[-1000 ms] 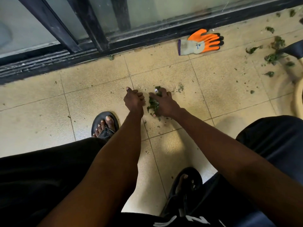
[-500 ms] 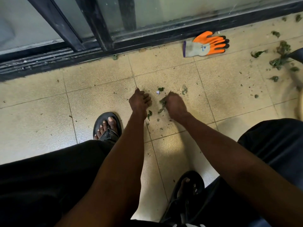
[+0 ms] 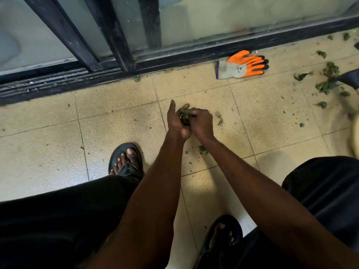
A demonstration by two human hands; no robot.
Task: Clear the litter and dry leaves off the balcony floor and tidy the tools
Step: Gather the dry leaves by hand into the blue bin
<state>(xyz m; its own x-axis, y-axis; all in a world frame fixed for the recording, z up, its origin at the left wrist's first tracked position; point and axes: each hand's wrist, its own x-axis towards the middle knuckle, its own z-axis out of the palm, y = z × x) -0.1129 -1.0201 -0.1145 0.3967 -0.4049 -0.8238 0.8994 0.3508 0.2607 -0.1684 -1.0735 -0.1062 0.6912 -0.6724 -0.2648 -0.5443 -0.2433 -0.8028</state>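
Your left hand [image 3: 175, 121] and right hand [image 3: 202, 122] are pressed together just above the tiled balcony floor [image 3: 116, 121], and between them sits a clump of dry leaves [image 3: 184, 114]. The left hand stands edge-on, thumb up, like a wall to scoop against, while the right hand's fingers curl over the clump from the other side; together they cup it so the crumbly bits stay in when you lift. That two-sided hold makes sense, I judge, because the leaves are small and brittle and a one-hand pinch would shed most of them. Some have escaped anyway: a few leaf scraps [image 3: 203, 149] lie on the tile under your right wrist, and a small smear of crumbs [image 3: 219, 118] lies just beside the right hand. A larger scatter of leaf litter [image 3: 328, 80] waits well apart at the right edge, next to a dark object that I can't identify. The orange-and-grey work glove [image 3: 241, 65] lies flat against the sliding-door track [image 3: 58, 84], palm side up, out of the sweeping area but not yet put away. It carries a small blue mark on the grey part, too small to read. Your flip-flop [image 3: 126, 162] stands near the hands, clear of the leaves. No other writing is legible.
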